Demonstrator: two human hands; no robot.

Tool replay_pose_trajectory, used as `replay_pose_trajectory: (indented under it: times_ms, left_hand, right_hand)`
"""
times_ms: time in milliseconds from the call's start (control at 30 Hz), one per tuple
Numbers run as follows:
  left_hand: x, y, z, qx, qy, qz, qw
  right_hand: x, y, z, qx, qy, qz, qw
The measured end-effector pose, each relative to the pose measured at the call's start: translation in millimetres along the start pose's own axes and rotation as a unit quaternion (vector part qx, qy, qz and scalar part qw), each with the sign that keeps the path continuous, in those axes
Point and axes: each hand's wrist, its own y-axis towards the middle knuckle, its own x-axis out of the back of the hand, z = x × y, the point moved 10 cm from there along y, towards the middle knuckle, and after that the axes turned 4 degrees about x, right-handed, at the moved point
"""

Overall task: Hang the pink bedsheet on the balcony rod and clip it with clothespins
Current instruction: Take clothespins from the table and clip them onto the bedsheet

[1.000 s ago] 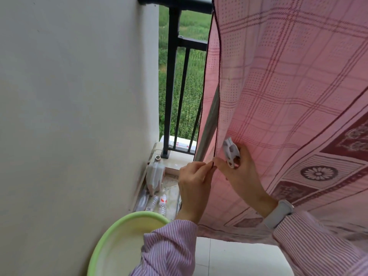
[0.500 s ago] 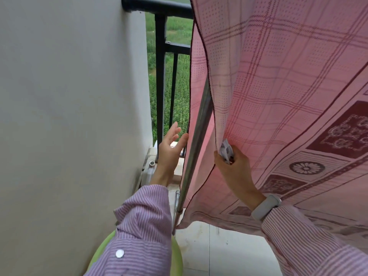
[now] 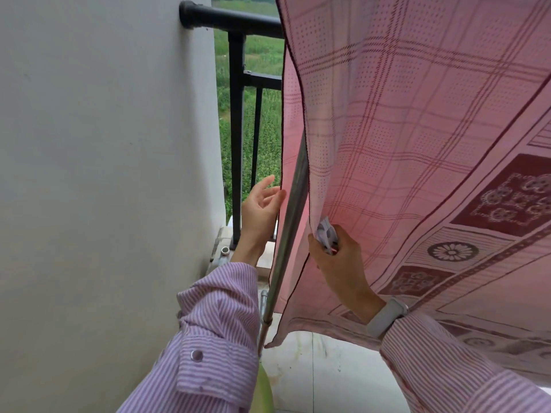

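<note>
My right hand (image 3: 334, 257) grips the dark-bordered side edge of the pink bedsheet (image 3: 417, 144), fingers curled round the cloth together with a white clothespin (image 3: 326, 234) held against it; whether the clothespin's jaws bite the fabric I cannot tell, as my fingers cover them. The bedsheet hangs from above and fills the right half of the view; its lower corner hangs free above the tiled floor (image 3: 313, 368). The metal rod (image 3: 290, 234) runs slantwise just left of my right hand, between the bedsheet's near layer and its far layer. My left hand (image 3: 261, 207) is open, fingers spread and relaxed, holding nothing; its fingertips lie just beside the far layer's edge, possibly touching it. Room on the left is narrow: the white wall (image 3: 104, 174) stands close beside my left sleeve (image 3: 214, 338), and the black balcony railing (image 3: 237, 138) closes the gap ahead. A green basin rim (image 3: 265, 389) shows below my left sleeve.
</note>
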Motion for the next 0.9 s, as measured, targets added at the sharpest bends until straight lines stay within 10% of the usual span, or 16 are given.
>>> replay_pose_trajectory:
  times_ms: [267,767,900]
  left_hand:
    - [33.5,-10.9,-11.2,-0.045,0.017,-0.095,0.994]
    - [11.5,-48.0,-16.5,-0.045,-0.047,0.069,0.996]
    - [13.3,-49.8,-32.0,-0.117,0.034,-0.025,0.992]
  right_hand:
    - [4.1,-1.4,-1.6,-0.010,0.016,-0.005,1.000]
    - [-26.5,1.8,4.8,0.015,0.014,0.069,0.997]
    - [-16.4,6.1,6.4,0.015,-0.027,0.104,0.994]
